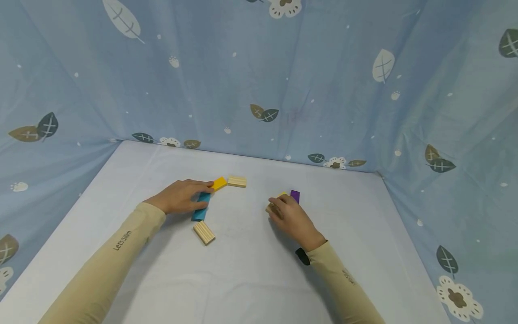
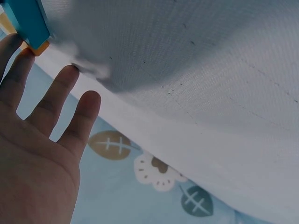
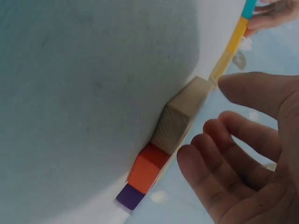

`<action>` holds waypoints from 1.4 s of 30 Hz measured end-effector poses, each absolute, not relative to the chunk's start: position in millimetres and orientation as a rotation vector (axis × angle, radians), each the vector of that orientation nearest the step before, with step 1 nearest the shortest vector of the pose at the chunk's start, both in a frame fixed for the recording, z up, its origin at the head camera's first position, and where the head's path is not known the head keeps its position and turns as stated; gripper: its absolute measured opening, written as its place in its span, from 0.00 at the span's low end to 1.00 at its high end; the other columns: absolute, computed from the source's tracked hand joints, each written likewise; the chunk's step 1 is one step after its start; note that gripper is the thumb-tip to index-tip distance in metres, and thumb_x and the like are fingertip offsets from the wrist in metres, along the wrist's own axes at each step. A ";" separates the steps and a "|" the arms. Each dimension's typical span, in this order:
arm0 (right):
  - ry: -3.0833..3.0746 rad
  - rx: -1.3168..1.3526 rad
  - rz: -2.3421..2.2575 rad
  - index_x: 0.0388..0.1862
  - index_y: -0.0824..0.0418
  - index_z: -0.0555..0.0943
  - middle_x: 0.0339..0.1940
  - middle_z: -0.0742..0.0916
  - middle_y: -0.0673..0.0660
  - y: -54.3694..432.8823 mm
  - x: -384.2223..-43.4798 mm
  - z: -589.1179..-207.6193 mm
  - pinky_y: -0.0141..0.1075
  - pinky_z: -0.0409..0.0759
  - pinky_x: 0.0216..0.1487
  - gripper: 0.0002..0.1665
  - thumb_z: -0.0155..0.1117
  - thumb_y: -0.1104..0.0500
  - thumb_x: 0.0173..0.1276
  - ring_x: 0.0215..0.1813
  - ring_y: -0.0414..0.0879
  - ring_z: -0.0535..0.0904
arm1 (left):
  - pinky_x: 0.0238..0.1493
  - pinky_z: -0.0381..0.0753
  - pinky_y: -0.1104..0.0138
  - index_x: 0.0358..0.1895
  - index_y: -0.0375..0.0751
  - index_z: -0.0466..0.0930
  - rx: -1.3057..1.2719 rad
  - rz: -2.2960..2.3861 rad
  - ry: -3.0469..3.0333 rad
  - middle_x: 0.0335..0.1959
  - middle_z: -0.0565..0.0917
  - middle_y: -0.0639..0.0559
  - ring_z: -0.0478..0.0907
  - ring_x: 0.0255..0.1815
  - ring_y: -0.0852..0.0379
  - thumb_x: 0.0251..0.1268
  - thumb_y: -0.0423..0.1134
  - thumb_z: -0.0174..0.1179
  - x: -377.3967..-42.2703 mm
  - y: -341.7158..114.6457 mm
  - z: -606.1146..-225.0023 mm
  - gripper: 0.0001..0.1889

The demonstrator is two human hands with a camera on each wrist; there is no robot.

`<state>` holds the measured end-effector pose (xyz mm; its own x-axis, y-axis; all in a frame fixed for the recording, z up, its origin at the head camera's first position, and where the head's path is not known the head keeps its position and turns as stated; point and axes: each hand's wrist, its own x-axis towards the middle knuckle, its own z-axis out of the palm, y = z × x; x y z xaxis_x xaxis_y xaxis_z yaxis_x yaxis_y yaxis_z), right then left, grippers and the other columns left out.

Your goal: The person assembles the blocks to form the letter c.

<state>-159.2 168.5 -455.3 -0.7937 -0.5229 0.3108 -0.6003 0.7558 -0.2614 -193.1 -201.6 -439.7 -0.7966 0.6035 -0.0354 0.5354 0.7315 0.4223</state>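
Observation:
My left hand reaches over a teal block, its fingers fairly straight and touching the block; one fingertip meets the yellow-orange block beside it. The teal block also shows at the upper left in the left wrist view. My right hand hovers at a pale wooden block, fingers loosely bent, with a gap between thumb and fingers. An orange-red block and a purple block continue the row from it. In the head view this hand partly hides a yellow block.
One plain wooden block lies at the end of the yellow-orange block. Another wooden block lies angled near the teal block's front end. White cloth covers the table; a blue patterned curtain stands behind and at both sides.

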 end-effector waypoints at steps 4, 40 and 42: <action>-2.709 0.874 0.459 0.55 0.65 0.85 0.45 0.82 0.58 166.5 -160.2 -457.8 0.38 0.85 0.44 0.19 0.73 0.60 0.66 0.45 0.48 0.79 | 0.71 0.66 0.42 0.69 0.44 0.77 0.910 0.587 2.764 0.76 0.69 0.47 0.68 0.72 0.39 0.70 0.47 0.65 -192.4 -201.3 -440.0 0.26; -2.905 1.018 0.503 0.56 0.59 0.85 0.50 0.86 0.53 152.4 -158.4 -448.8 0.36 0.83 0.54 0.19 0.73 0.56 0.67 0.52 0.45 0.83 | 0.70 0.66 0.42 0.68 0.45 0.78 0.874 0.586 2.761 0.76 0.69 0.47 0.68 0.72 0.39 0.69 0.46 0.66 -192.1 -200.1 -438.4 0.26; -2.896 1.039 0.463 0.56 0.59 0.85 0.51 0.86 0.53 151.9 -158.0 -448.8 0.35 0.83 0.54 0.19 0.73 0.56 0.67 0.52 0.44 0.83 | 0.70 0.66 0.42 0.68 0.45 0.78 0.870 0.581 2.762 0.76 0.69 0.47 0.68 0.72 0.39 0.69 0.46 0.66 -191.9 -199.7 -437.9 0.26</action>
<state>-158.0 151.9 -448.8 -0.7764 -0.6171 0.1278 -0.6262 0.7326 -0.2668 -191.9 -199.7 -437.9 -0.8104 0.5828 -0.0595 0.5094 0.7513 0.4197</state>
